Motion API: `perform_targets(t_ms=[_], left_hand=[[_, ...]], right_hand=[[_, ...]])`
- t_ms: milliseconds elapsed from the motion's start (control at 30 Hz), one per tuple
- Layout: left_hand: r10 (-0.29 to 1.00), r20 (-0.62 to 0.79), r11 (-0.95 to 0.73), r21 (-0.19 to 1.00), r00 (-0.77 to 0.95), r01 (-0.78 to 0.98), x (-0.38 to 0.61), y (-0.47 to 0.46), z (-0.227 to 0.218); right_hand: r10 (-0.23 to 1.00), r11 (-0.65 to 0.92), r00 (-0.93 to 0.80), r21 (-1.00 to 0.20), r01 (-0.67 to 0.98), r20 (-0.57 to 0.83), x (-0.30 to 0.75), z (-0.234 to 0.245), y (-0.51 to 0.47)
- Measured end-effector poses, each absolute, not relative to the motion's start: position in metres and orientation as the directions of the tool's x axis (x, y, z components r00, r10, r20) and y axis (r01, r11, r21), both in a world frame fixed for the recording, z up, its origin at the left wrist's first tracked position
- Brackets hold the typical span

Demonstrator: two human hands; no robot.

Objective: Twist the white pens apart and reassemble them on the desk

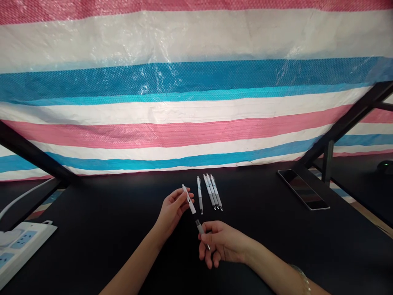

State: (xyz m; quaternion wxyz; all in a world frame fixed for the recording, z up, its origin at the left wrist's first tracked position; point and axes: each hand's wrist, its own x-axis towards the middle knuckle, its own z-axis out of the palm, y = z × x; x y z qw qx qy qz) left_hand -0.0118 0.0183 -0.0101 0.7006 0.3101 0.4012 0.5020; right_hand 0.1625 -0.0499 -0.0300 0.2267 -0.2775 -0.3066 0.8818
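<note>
From my remote seat I see the left hand (174,208) pinching a white pen barrel (191,207) between thumb and fingers, its open lower end protruding toward the right. I have the right hand (221,242) gripping the grey front section (200,229) of a pen, the dark end pointing up at the barrel, just short of touching. Both forearms reach in from the bottom edge, the left slanting up and rightward, the right up and leftward, a bracelet (302,278) on its wrist. Beyond the hands, one pen (200,194) lies beside a group of three pens (212,191) on my black table (101,229). A phone (302,189) rests at right, a white power strip (35,239) at left; a striped sheet (184,135) hangs behind.
</note>
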Motion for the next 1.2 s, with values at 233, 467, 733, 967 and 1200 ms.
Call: perform_targets(t_ms=[233,467,733,967,1200], left_hand=[[0.962,-0.271,0.201,0.785,-0.033,-0.586,-0.021,0.030,-0.010],[0.957,-0.284,0.190,0.777,-0.065,-0.600,-0.023,0.031,-0.010],[0.953,-0.227,0.292,0.867,0.202,-0.404,-0.011,0.015,-0.009],[0.936,-0.213,0.305,0.889,0.280,-0.342,-0.011,0.013,-0.006],[0.927,-0.206,0.315,0.882,0.313,-0.352,-0.012,0.012,-0.004]], right_hand=[[0.558,-0.700,-0.755,-0.685,-0.205,-0.344,0.162,-0.033,-0.049],[0.558,-0.703,-0.753,-0.681,-0.206,-0.349,0.163,-0.031,-0.049],[0.611,-0.698,-0.694,-0.674,-0.244,-0.382,0.162,-0.024,-0.048],[0.625,-0.722,-0.661,-0.629,-0.287,-0.416,0.161,-0.018,-0.047],[0.632,-0.742,-0.642,-0.576,-0.342,-0.434,0.162,-0.020,-0.045]])
